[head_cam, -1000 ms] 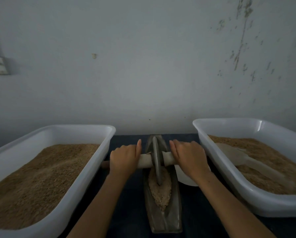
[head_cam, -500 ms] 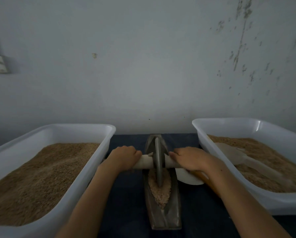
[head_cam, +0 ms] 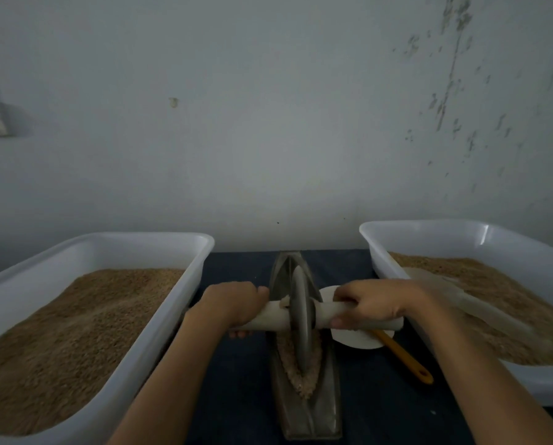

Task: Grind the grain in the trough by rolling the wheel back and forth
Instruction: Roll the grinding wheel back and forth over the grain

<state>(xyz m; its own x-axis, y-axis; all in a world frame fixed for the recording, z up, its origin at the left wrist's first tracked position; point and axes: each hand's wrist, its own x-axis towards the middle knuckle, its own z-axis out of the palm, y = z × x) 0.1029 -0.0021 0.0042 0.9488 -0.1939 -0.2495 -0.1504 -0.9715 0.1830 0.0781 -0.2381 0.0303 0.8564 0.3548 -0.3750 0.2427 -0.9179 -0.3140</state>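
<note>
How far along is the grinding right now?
Done: the narrow dark metal trough is loaded with grain. In hand: the left hand and right hand each grip the pale wooden axle either side of the grey metal wheel, which sits in the grain. Left: the grain at the near end looks coarse, so more rolling seems needed.

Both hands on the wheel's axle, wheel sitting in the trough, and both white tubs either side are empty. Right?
Not quite: the head view shows the left tub and right tub both filled with brown grain. The rest holds: left hand and right hand grip the axle, wheel in the trough.
</note>
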